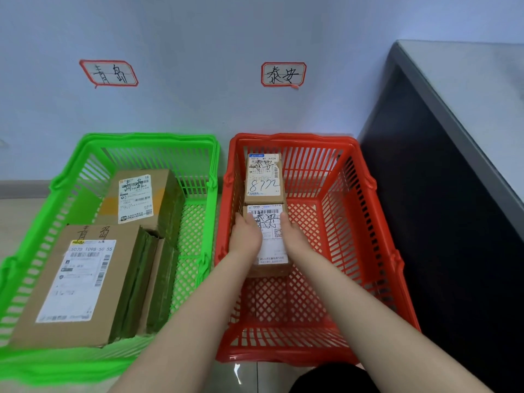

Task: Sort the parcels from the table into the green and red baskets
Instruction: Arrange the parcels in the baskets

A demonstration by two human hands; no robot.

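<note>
The parcel (270, 242) was held inside the red basket (368, 180), just beside another box (263, 180), our left grip (246, 234) and right grip (293, 236) pinching its sides. We judged an early release could tip it onto that box.
</note>
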